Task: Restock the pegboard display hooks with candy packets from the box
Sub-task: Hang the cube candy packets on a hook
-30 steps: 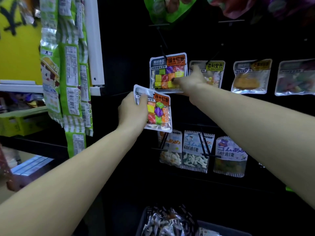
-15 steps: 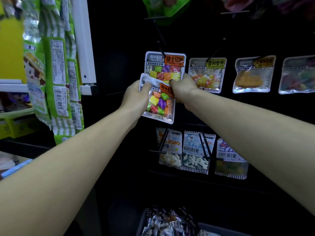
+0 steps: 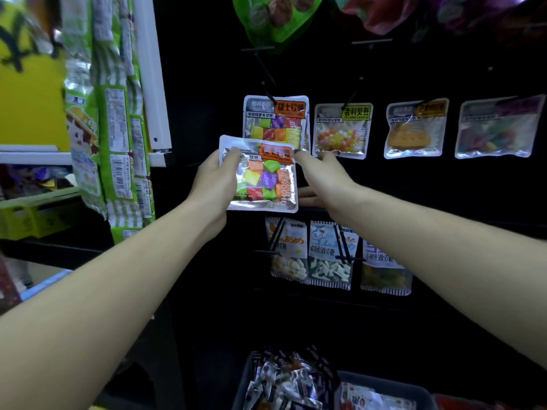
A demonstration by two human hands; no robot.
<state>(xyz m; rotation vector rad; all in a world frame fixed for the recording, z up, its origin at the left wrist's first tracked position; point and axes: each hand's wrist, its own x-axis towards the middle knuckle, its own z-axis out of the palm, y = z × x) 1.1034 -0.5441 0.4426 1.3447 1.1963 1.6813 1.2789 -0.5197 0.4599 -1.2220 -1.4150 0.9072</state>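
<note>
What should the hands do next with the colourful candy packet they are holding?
Probably lift the held packet a little and thread its top onto the hook above. The left hand grips its left edge and the right hand is at its right edge. It sits just below the matching packet already hanging there, so it seems not yet hung.

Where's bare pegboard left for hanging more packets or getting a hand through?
Bare board lies between the top bags and the middle packet row, and right of the lower row. Crowded: the left hand holds a candy packet over the hung one, with the right hand beside it.
</note>
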